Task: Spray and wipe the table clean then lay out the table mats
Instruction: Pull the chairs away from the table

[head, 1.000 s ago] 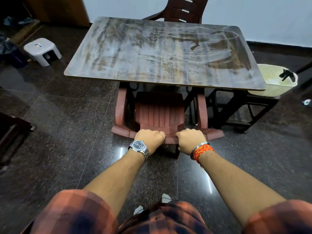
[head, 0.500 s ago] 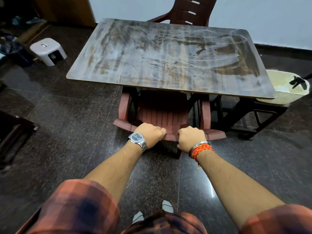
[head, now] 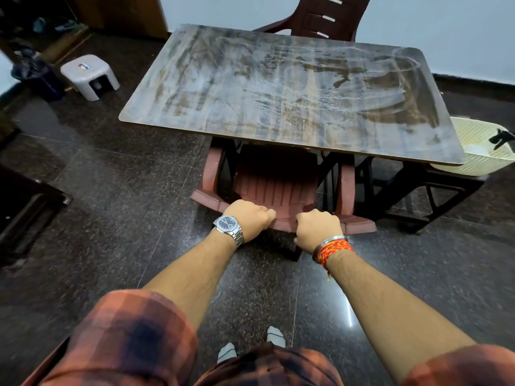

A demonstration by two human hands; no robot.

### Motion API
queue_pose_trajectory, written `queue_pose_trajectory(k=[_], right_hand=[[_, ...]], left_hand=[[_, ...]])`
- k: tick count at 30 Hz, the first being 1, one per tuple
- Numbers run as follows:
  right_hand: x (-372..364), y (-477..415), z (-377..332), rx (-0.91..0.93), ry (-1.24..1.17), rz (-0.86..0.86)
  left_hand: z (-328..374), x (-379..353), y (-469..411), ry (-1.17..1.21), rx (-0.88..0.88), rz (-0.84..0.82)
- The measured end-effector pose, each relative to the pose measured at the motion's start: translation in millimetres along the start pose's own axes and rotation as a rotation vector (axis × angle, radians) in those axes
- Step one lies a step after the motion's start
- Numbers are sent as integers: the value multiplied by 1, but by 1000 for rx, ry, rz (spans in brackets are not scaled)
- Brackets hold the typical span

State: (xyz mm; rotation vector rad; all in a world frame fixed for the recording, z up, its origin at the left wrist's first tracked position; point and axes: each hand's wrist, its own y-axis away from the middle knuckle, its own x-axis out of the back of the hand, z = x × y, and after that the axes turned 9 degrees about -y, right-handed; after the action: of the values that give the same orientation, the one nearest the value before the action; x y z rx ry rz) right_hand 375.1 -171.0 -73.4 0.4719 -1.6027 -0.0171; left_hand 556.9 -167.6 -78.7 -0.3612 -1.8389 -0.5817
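Just beyond both hands, a red chair (head: 274, 188) is tucked under the near edge of the worktop (head: 292, 90). The left hand (head: 248, 220) is closed over the top edge of the chair's back, and the right hand (head: 317, 228) grips the same edge just beside it, a short stretch of red plastic showing between the two fists. A steel watch (head: 228, 225) sits on the left wrist; a metal bangle and orange threads (head: 333, 250) circle the right wrist. Both forearms run out of rolled plaid sleeves (head: 131, 338)

Past the hands, the worktop is bare and streaked with pale wet swirls and smears, thickest toward the side beyond the right hand. No mats show on it. A second, darker chair (head: 328, 18) stands at the far edge. Beyond and outward of the right hand, a cream basket (head: 479, 160) rests on a low dark stand, partly under the worktop's corner, with something black inside that is too small to tell. Far outward of the left hand, a small white stool (head: 89, 75) stands on the dark speckled floor (head: 111, 218). Two socked toes (head: 250, 346) show below the arms
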Motion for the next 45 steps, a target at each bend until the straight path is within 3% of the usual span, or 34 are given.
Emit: queue_pose_trajectory(k=[17,21,25,29,31,37,45], right_hand=[[10,-10,19,-37,-28,11],[0,-7,27,126,-89,140],[2,-9,26,340,-278,241],[16,-36,-1,428,-428,308],[25,-59,-27,425,-452,368],[40,-164,-133,449,-395,380],[68,-285,-299,368,-302,344]], left_hand=[[11,9,-24,19,96,12],[11,9,-20,72,86,2],[-8,-1,-6,258,125,135],[-52,-12,21,322,199,330],[-84,-21,33,312,323,413],[-213,-61,59,263,655,248],[-392,-101,96,260,728,105]])
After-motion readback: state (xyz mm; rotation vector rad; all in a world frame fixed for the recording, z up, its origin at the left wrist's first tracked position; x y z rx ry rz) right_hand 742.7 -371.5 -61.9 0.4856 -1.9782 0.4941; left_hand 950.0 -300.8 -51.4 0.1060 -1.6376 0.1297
